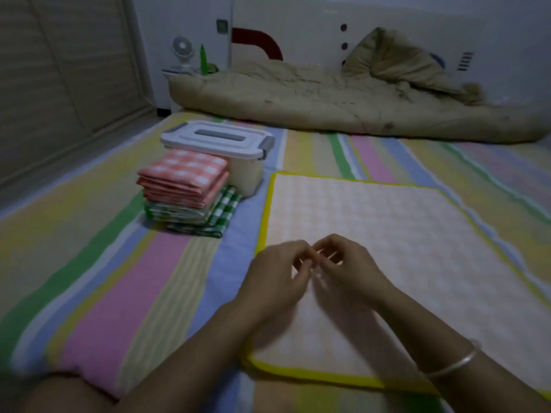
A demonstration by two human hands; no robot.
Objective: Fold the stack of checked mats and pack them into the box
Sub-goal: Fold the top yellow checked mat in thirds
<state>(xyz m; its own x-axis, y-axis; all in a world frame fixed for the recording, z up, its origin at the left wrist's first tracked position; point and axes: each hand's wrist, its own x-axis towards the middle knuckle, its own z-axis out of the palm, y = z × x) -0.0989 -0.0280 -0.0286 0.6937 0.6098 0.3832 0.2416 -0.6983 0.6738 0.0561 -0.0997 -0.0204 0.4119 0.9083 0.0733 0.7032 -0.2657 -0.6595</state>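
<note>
**While both hands meet over an open mat, a folded stack sits by the box**

As we look down from head height, we see a pale pink checked mat (387,234) with a yellow border lying flat and unfolded on a striped sheet (119,278) of pink, green, blue and yellow bands. Our two hands hover together above the near half of this mat. The left hand (277,275) and the right hand (348,269) both have curled fingers, and their fingertips meet in the middle. They are blurred, so we cannot tell whether either hand pinches the cloth or anything else. A thin silver bangle (453,365) circles the right wrist.

To the left of the open mat, and apart from it, stands a stack of folded mats (185,189). Orange-pink checked ones lie on top and green checked ones underneath. Just behind the stack, close against it, is the box (247,174), a pale plastic tub with its white lid (217,138) on and a grey latch at the end.

At the far side a rumpled beige quilt (328,99) lies along the wall. A small white fan (182,52) stands in the far left corner.
</note>
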